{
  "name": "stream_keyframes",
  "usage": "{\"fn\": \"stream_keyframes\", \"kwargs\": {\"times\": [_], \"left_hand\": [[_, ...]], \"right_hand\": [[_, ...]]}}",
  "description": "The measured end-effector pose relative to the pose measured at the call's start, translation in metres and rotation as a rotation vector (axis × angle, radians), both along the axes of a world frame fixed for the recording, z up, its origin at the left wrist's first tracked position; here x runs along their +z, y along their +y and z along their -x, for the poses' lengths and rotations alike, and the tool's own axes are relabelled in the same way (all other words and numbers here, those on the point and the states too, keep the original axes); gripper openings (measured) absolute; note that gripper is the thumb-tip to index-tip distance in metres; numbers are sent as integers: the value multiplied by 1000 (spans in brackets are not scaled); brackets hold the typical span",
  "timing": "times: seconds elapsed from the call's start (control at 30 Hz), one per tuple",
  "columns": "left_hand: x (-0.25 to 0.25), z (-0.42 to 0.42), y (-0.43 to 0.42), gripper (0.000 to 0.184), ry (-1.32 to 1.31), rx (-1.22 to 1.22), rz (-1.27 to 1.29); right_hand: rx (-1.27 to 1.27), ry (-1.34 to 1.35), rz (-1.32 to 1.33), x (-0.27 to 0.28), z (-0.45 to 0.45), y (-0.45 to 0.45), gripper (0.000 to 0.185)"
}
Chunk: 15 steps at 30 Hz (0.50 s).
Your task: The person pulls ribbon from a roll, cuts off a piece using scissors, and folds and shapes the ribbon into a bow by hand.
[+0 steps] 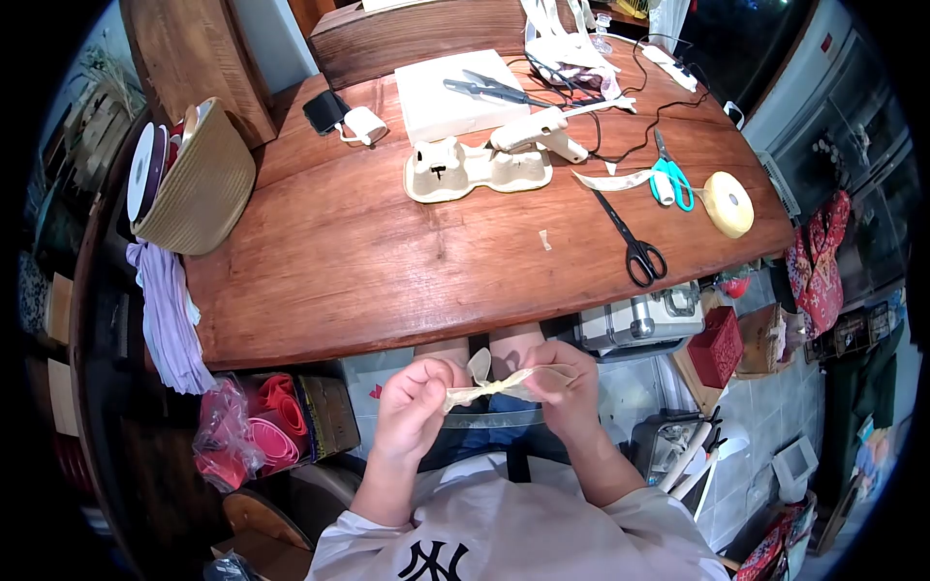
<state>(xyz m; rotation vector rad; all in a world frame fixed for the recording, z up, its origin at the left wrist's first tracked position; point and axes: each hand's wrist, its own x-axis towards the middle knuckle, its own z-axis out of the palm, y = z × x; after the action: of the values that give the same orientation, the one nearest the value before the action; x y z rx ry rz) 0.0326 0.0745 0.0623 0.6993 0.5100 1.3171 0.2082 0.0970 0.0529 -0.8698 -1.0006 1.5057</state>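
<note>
Above my lap, just in front of the table edge, a pale yellow sheer ribbon bow (497, 386) is stretched between my two hands. My left hand (415, 399) pinches one side of it with closed fingers. On the other side, my right hand (565, 385) grips a loop and tail between thumb and fingers. A knot shows at the ribbon's middle, and one loop stands up near my left fingers. Nearest on the wooden table (387, 281) are black-handled scissors (632, 242) and a small ribbon scrap (544, 239).
A white glue gun (542, 131) rests by a moulded pulp tray (475, 172). Right of it lie teal-handled scissors (672, 179) and a yellow ribbon roll (728, 204). A hair straightener (494, 89) sits on a white box (426, 102). A woven basket (208, 184) stands left, near a phone (326, 112).
</note>
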Motion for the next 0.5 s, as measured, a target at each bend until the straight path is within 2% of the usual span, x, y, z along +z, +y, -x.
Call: {"fn": "stream_keyframes", "kwargs": {"times": [0.07,0.2,0.3,0.37,0.5], "left_hand": [[3,-2,1,26,152,88,50],[-1,-2,1,22,125,154,105],[1,1,1,18,180,140,158],[2,1,-1,15,331,178,170],[7,0,-3,10,149,152,197]], "right_hand": [[-4,95,63,-1,-1,1,12],[-53,2,-24,1,-1,1,10],[-172,-157,-177,6,-1,1,10],[-152,-299,-528,0,-8,5,10],[-130,-345,-567,7,-8,5,10]]}}
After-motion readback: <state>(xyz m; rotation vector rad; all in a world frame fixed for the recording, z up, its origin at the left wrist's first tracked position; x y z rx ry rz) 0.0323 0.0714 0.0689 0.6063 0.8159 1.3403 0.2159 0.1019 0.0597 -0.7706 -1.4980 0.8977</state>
